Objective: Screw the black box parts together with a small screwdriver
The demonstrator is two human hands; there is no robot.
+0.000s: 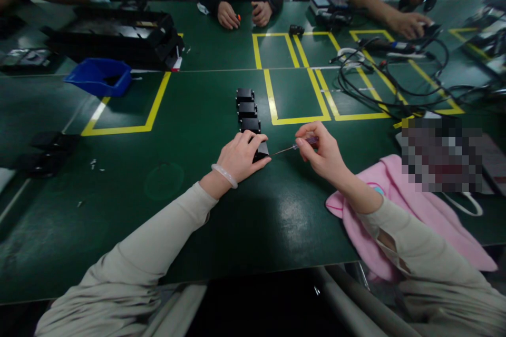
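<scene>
My left hand (240, 157) is closed round a small black block (261, 151) on the green table, its thumb along the near side and its fingers over the top. In my right hand (321, 151) is a thin screwdriver (306, 143) with a purplish handle, pinched between thumb and fingers. The screwdriver's shaft points left, its tip close beside the held block; whether they touch cannot be made out. Beyond my left hand, three similar black blocks (247, 110) stand in a row leading away from me.
A blue bin (103, 77) and a long black tray (114, 37) lie at the back left. Black parts (45, 152) are at far left. Cables (356, 81) spread at right, near a pink cloth (399, 195). Three people sit across the green table (237, 231).
</scene>
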